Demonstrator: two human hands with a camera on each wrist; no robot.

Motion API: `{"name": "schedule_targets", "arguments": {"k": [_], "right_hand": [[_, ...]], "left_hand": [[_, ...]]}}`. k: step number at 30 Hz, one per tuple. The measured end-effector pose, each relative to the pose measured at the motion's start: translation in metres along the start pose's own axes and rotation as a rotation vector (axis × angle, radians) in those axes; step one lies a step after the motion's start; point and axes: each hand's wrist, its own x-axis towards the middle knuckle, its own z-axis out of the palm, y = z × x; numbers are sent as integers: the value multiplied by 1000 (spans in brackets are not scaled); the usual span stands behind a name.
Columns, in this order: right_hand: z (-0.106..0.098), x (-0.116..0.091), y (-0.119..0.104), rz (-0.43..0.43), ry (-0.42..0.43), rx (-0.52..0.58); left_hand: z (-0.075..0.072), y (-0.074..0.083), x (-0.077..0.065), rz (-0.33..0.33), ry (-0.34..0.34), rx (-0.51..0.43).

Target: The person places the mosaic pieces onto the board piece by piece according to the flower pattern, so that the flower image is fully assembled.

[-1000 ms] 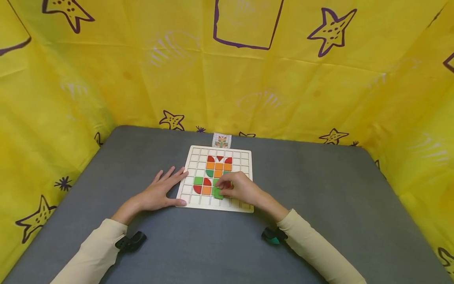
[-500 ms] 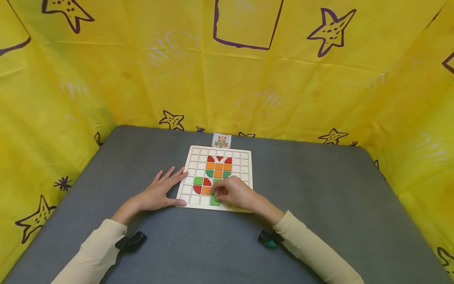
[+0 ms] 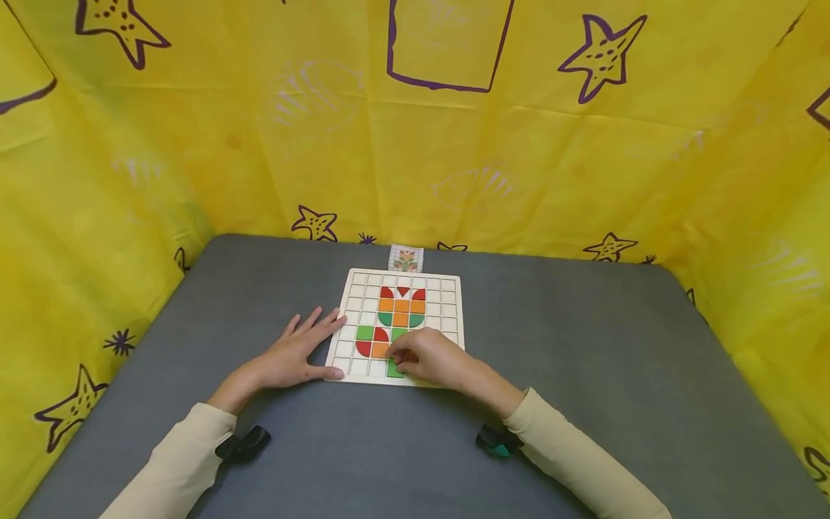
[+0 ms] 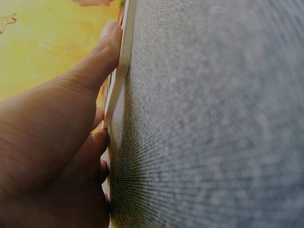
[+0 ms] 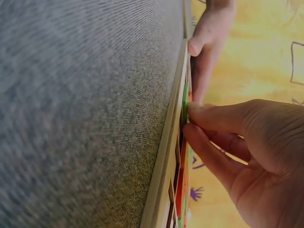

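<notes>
A pale wooden grid board (image 3: 358, 288) lies on the grey table, bearing red, orange and green tiles in a flower-like pattern. My left hand (image 3: 292, 355) is spread at its left side, fingertips on the edge and thumb on the near left corner; the left wrist view shows the thumb (image 4: 102, 52) along the board's rim. With curled fingers, my right hand (image 3: 434, 357) bends over the near middle of the board. Its thumb and fingertips hold a green square tile (image 3: 394, 370) in the nearest row, seen edge-on in the right wrist view. The hand hides several cells to the right.
A small printed card (image 3: 405, 258) with a similar pattern lies just beyond the board's far edge. Behind the grey table (image 3: 551, 346) hangs a yellow cloth (image 3: 532, 144) with starfish drawings. Black devices are strapped at both wrists.
My right hand has brought the green tile nearer to me, into the nearest row, uncovering the green piece at the upper right. The left hand stays on the board. The head view shifts slightly.
</notes>
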Motion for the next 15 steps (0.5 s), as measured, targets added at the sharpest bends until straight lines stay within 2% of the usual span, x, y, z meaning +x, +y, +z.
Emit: {"name": "schedule_targets", "arguments": {"k": [10, 15], "right_hand": [[-2, 0, -3, -17, -15, -15], [-10, -10, 2, -7, 36, -50]], "left_hand": [[-4, 2, 0, 0, -12, 18], [-10, 4, -1, -28, -31, 13]]}}
